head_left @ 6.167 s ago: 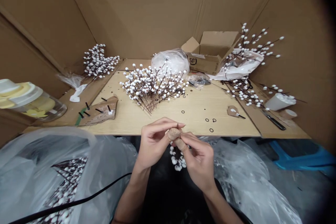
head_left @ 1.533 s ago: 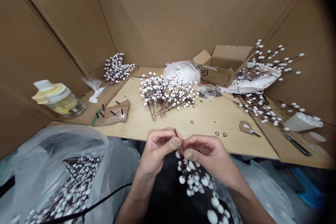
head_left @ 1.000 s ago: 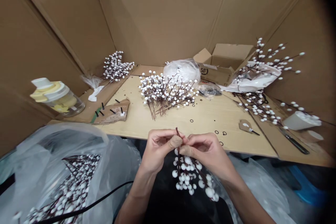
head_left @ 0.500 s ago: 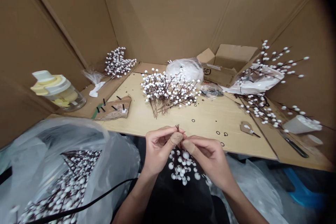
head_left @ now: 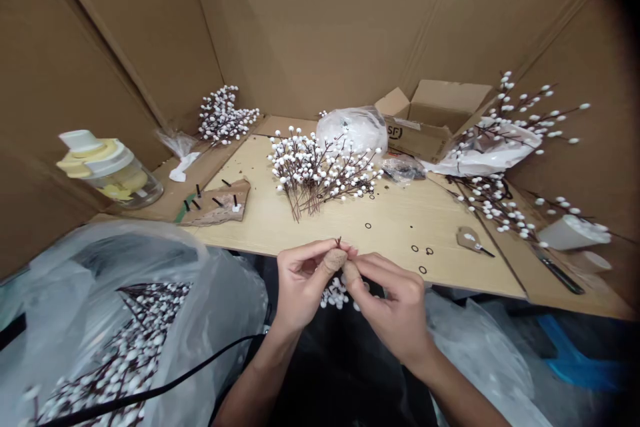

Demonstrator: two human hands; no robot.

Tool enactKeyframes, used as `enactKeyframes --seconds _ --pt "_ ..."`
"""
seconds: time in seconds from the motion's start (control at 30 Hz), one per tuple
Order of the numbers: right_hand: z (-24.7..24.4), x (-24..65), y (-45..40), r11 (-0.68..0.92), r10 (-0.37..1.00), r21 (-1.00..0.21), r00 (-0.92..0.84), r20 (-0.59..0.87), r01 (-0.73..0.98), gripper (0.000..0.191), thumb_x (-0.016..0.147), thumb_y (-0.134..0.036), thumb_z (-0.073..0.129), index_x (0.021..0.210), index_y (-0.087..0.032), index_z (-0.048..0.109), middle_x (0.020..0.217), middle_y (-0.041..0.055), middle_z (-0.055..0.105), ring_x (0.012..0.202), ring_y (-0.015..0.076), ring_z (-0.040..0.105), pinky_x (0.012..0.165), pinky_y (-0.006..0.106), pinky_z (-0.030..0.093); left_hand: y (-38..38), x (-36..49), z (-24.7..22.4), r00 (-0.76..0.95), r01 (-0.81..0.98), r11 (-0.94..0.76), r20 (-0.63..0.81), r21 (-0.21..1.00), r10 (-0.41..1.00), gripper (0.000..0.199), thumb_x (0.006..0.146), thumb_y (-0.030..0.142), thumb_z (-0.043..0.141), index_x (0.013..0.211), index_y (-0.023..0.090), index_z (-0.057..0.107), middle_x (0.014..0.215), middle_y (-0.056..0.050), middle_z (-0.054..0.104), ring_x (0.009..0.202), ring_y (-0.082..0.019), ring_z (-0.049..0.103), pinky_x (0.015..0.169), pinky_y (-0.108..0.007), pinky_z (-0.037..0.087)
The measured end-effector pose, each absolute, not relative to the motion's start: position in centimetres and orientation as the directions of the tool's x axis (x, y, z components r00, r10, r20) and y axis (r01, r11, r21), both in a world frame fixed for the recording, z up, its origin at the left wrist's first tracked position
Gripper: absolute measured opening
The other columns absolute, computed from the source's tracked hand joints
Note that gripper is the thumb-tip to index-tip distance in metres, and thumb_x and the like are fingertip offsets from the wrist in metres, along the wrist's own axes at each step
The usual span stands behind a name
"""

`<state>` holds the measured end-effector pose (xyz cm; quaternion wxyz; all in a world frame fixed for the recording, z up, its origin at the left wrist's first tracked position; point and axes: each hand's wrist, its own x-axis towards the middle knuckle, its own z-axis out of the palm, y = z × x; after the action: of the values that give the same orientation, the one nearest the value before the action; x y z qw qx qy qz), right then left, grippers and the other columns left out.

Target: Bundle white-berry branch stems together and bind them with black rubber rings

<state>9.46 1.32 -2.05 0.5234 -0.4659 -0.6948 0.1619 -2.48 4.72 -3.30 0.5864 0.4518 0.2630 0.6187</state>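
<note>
Both hands meet just in front of the table edge around a small bunch of white-berry stems (head_left: 336, 293). Its thin brown stem ends poke up above the fingers, and its white berries hang below, partly hidden by the hands. My left hand (head_left: 306, 287) is closed, pinching the stems between thumb and fingers. My right hand (head_left: 393, 300) is closed too, thumb and fingers pressed on the same stems. Tan tape wraps both thumbs. Beyond the hands, a pile of white-berry branches (head_left: 320, 170) lies on the table (head_left: 265, 240).
At left are an open plastic bag (head_left: 235, 293) of berry branches, a cup (head_left: 120, 173) and a cardboard scrap (head_left: 220, 207) with black pieces. Small black rings (head_left: 423, 270) are scattered at right, near a knife (head_left: 560, 272), a white cup (head_left: 570, 233) and a cardboard box (head_left: 420, 140).
The berries below my hands have swung up and are now more hidden behind the fingers. My right hand has turned slightly against the stems; the left stays almost still.
</note>
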Motion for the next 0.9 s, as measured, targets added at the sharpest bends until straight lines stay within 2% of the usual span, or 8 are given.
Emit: enactKeyframes --seconds 0.2,0.33,0.43,0.53,0.6,0.67,0.8,0.9 --pt "-1.8 10.1 1.6 0.489 0.860 -0.751 -0.103 0.499 0.443 0.019 0.087 -0.014 0.053 0.071 -0.012 0.063 0.078 0.0009 0.061 0.074 0.0060 0.058 0.070 0.015 0.046 4.7 -3.1 -3.9 0.124 -0.420 -0.255 0.333 0.871 0.935 0.016 0.080 0.011 0.064 0.085 0.021 0.074 0.078 -0.002 0.070 0.077 -0.010 0.066 0.072 -0.016 0.052" --pt "-0.9 12.2 3.3 0.390 0.893 -0.837 -0.379 0.242 0.384 0.016 0.086 -0.024 0.058 0.095 -0.019 0.070 0.095 0.0013 0.064 0.085 0.0076 0.062 0.078 0.015 0.050 4.4 -4.0 -4.6 0.064 -0.425 -0.315 0.375 0.848 0.925 0.019 0.081 0.010 0.062 0.089 0.023 0.074 0.082 -0.001 0.070 0.077 -0.010 0.065 0.073 -0.016 0.051" --pt "-1.0 13.5 6.2 0.330 0.901 -0.844 -0.406 0.149 0.422 0.023 0.087 -0.033 0.057 0.102 -0.020 0.069 0.097 0.0018 0.065 0.089 0.0092 0.063 0.079 0.017 0.051 4.4 -5.0 -5.1 0.033 -0.425 -0.305 0.351 0.852 0.936 0.019 0.082 0.010 0.060 0.088 0.023 0.073 0.081 0.001 0.069 0.075 -0.009 0.066 0.072 -0.015 0.051" --pt "-2.2 13.3 10.4 0.420 0.907 -0.675 -0.312 0.284 0.607 0.023 0.090 -0.028 0.052 0.102 -0.018 0.069 0.100 0.0020 0.065 0.091 0.0098 0.063 0.080 0.018 0.050 4.4 -5.8 -5.4 0.001 -0.421 -0.295 0.326 0.858 0.946 0.020 0.083 0.010 0.059 0.087 0.024 0.072 0.081 0.002 0.069 0.075 -0.008 0.066 0.072 -0.014 0.051" --pt "-3.2 12.3 13.3 0.505 0.861 -0.435 -0.395 0.321 0.746 0.027 0.090 -0.014 0.047 0.107 -0.018 0.067 0.102 0.0018 0.064 0.092 0.0093 0.061 0.083 0.019 0.048 4.3 -6.2 -5.6 -0.006 -0.399 -0.301 0.325 0.866 0.946 0.020 0.082 0.009 0.060 0.087 0.024 0.072 0.081 0.002 0.069 0.075 -0.008 0.066 0.073 -0.014 0.051" --pt "-4.0 10.9 15.8 0.563 0.822 -0.285 -0.491 0.288 0.776 0.032 0.087 -0.007 0.045 0.109 -0.019 0.066 0.100 0.0025 0.063 0.090 0.0099 0.060 0.083 0.020 0.045 4.3 -6.5 -5.8 -0.008 -0.361 -0.308 0.328 0.880 0.945 0.019 0.082 0.009 0.060 0.087 0.023 0.073 0.080 0.001 0.068 0.076 -0.009 0.066 0.072 -0.015 0.051" --pt "-4.6 8.3 19.3 0.634 0.765 -0.125 -0.597 0.239 0.763 0.030 0.084 -0.004 0.047 0.102 -0.016 0.068 0.092 0.0078 0.060 0.089 0.0140 0.054 0.079 0.021 0.041 4.2 -7.1 -5.9 -0.018 -0.325 -0.298 0.309 0.897 0.951 0.019 0.081 0.010 0.061 0.087 0.023 0.073 0.079 0.000 0.068 0.075 -0.011 0.066 0.071 -0.017 0.052" --pt "-4.6 7.0 20.7 0.665 0.732 -0.035 -0.641 0.228 0.746 0.021 0.081 -0.003 0.049 0.087 -0.010 0.069 0.088 0.0111 0.057 0.085 0.0143 0.051 0.074 0.021 0.038 4.2 -7.6 -5.9 -0.017 -0.320 -0.291 0.302 0.902 0.953 0.019 0.082 0.010 0.061 0.088 0.023 0.074 0.080 -0.001 0.069 0.075 -0.011 0.067 0.071 -0.017 0.052"
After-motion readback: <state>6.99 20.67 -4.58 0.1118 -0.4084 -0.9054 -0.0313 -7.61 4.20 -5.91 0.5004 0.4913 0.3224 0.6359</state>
